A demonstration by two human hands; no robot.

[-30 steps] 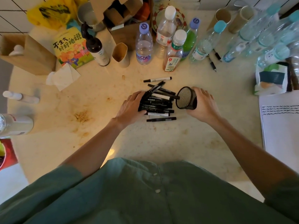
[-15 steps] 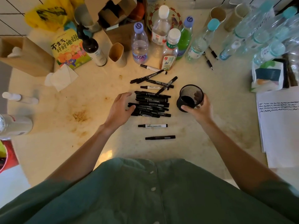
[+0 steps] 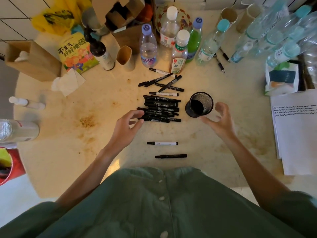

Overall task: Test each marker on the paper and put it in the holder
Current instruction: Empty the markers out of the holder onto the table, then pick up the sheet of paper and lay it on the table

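Black mesh cup holder [image 3: 199, 104] upright on surface, empty. L hand [image 3: 126, 127] fingers loose at black marker pile [image 3: 161, 109]; R hand [image 3: 221, 119] spread beside holder. Pinch 1 marker, uncap, test on lined white paper [image 3: 295, 127].

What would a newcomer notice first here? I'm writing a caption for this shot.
A heap of black markers lies mid-table, with the left hand reaching its near end. Right of it stands an empty black mesh holder, the right hand open beside it. Bottles crowd the far edge.
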